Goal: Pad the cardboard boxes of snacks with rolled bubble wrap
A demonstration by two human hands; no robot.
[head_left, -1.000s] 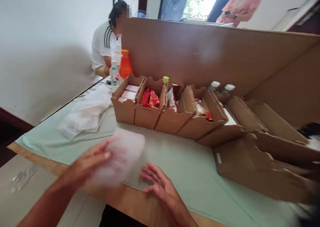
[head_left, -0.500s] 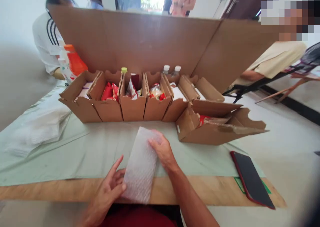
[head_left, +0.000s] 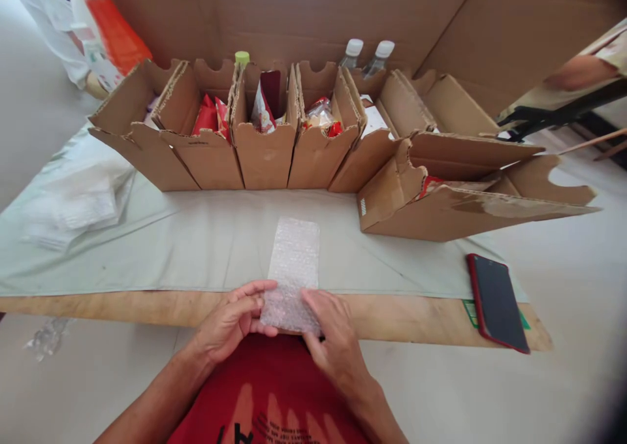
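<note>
A clear bubble wrap pouch [head_left: 294, 254] lies lengthwise at the front of the table, its far end on the pale green cloth. My left hand [head_left: 235, 320] holds its near left edge, fingers slightly bent around it. Over the near right corner, my right hand [head_left: 336, 336] has its fingers on top and its thumb by the near edge. Whether anything is inside the pouch I cannot make out.
Several open cardboard bins [head_left: 264, 157] with packets stand in a row behind. Another cardboard bin [head_left: 406, 215] lies at an angle on the right, near a red-cased phone [head_left: 498, 303]. More bubble wrap [head_left: 83, 196] is piled at left. Two people's arms show beyond.
My view has tilted down. The pouch now lies flatter at the table's front. My right hand has slid from its far end to the near right corner; my left hand has closed on the left edge.
</note>
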